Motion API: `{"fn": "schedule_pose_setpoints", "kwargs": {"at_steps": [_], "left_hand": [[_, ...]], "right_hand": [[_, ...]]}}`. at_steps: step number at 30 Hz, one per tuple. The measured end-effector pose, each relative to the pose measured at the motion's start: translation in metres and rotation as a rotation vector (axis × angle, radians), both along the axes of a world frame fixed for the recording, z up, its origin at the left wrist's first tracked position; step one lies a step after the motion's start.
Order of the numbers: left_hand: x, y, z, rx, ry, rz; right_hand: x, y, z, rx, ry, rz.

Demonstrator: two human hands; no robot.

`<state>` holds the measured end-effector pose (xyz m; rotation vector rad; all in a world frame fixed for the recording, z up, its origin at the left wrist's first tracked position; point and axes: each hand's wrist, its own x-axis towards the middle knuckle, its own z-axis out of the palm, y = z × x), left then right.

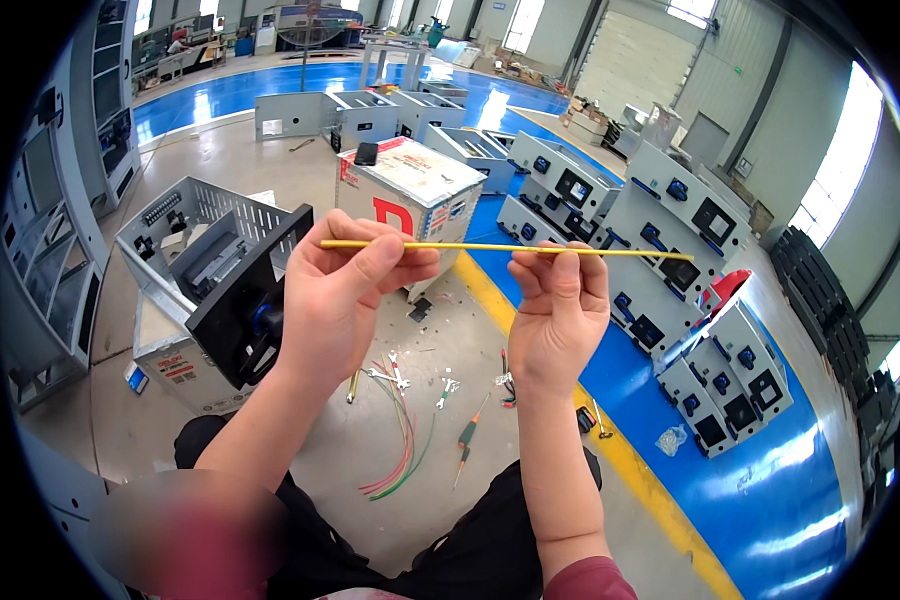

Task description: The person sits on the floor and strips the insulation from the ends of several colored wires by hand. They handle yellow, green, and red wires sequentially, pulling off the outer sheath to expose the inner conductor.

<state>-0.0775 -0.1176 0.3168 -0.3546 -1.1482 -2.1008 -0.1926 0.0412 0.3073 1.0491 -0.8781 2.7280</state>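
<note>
A thin, straight yellow wire [470, 246] is stretched level between my two hands, in front of my chest. My left hand [345, 285] pinches it between thumb and fingers near its left end, a short tip sticking out past the hand. With thumb and fingertips, my right hand [562, 310] grips it farther along, and a longer piece runs out to the right. Below them on the floor lie loose red and green wires [407, 455], a few small wrenches [398, 375] and a screwdriver [468, 433] with a green and orange handle.
An open grey metal box [185, 285] with a dark door stands on a crate [200, 375] at my left. Ahead is a white crate [410, 190] with a black phone [366, 153] on top. Several grey switch panels [660, 260] stand on the blue floor at right.
</note>
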Motion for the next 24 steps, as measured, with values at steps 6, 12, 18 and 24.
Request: {"fn": "schedule_pose_setpoints", "kwargs": {"at_steps": [6, 12, 18, 24], "left_hand": [[-0.005, -0.013, -0.012, -0.136, -0.167, -0.179], [-0.005, -0.006, -0.007, -0.537, -0.54, -0.136], [-0.015, 0.011, -0.024, -0.504, -0.57, -0.089], [-0.022, 0.018, -0.041, -0.546, -0.607, 0.063]], "right_hand": [[-0.006, 0.017, 0.007, 0.085, -0.012, 0.011], [-0.018, 0.027, 0.002, 0.404, 0.043, -0.055], [-0.025, 0.013, -0.014, 0.504, -0.029, 0.095], [-0.047, 0.009, -0.04, 0.381, -0.136, 0.15]]}}
